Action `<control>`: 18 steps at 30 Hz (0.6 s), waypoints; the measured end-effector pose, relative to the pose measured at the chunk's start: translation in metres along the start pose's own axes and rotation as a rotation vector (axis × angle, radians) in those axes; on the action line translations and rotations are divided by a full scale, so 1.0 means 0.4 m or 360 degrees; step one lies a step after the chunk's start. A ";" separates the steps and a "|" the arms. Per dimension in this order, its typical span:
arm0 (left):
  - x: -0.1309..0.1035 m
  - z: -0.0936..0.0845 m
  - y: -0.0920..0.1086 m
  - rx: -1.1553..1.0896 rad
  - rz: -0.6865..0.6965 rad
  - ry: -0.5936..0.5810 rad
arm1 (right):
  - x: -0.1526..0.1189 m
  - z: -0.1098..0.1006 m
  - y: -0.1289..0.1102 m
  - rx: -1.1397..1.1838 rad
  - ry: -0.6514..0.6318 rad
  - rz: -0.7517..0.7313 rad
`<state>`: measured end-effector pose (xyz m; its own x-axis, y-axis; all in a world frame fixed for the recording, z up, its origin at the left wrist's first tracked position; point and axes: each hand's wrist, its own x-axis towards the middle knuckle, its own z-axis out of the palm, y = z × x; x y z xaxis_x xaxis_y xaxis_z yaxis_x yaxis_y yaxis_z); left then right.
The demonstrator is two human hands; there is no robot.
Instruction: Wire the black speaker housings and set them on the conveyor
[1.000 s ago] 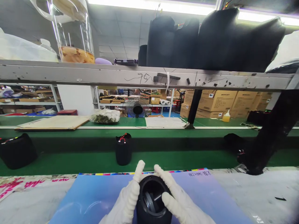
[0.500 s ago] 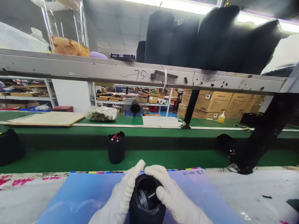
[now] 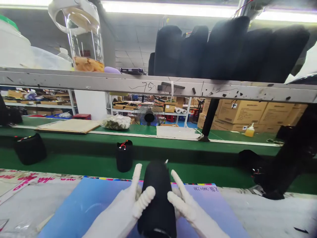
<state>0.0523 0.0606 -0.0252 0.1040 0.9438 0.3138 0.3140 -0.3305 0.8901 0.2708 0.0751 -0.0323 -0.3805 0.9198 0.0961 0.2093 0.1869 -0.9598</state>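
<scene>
A black cylindrical housing [image 3: 158, 195] is tipped over the blue sheet [image 3: 99, 191], its long side facing me and its far end pointing away. My left hand [image 3: 128, 201], in a white glove, holds its left side with the thumb on top and the index finger stretched forward. On the other side my right hand [image 3: 185, 201], gloved alike, grips it with fingers partly spread. A small pale tip shows at the housing's far end. The near end is cut off by the frame's bottom edge.
Beyond the sheet, a green conveyor belt [image 3: 94, 158] carries a black cylinder with red wires [image 3: 124, 156] and another black piece [image 3: 30, 149] at left. A metal shelf [image 3: 111, 81] crosses above, bearing a clear jug [image 3: 85, 43] and several black cylinders [image 3: 193, 53]. A dark post [image 3: 284, 158] stands right.
The housing has tipped from upright, mouth towards me, to lying lengthwise. Both hands have shifted to its sides. The view has tilted up, and the black piece at left appears further right.
</scene>
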 end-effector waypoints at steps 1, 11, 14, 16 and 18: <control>0.014 0.014 0.013 0.0001 0.0031 -0.0075 | 0.003 0.003 -0.009 0.0073 0.0065 -0.0027; 0.019 0.111 -0.122 -0.0111 0.0106 -0.0248 | -0.023 0.011 0.082 0.0045 0.0309 -0.0256; -0.007 0.098 -0.134 -0.0156 0.0062 -0.0181 | -0.020 -0.010 0.092 0.0092 0.0250 -0.0208; -0.017 0.088 -0.125 -0.0068 0.0046 -0.0131 | -0.018 -0.033 0.090 0.0155 0.0145 -0.0225; -0.019 0.083 -0.112 -0.0016 0.0058 -0.0108 | -0.016 -0.063 0.077 0.0248 0.0044 -0.0277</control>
<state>0.0687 0.0686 -0.0785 0.1789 0.9293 0.3231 0.2992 -0.3643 0.8819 0.3025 0.0835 -0.0558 -0.3737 0.8877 0.2691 0.0004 0.2903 -0.9569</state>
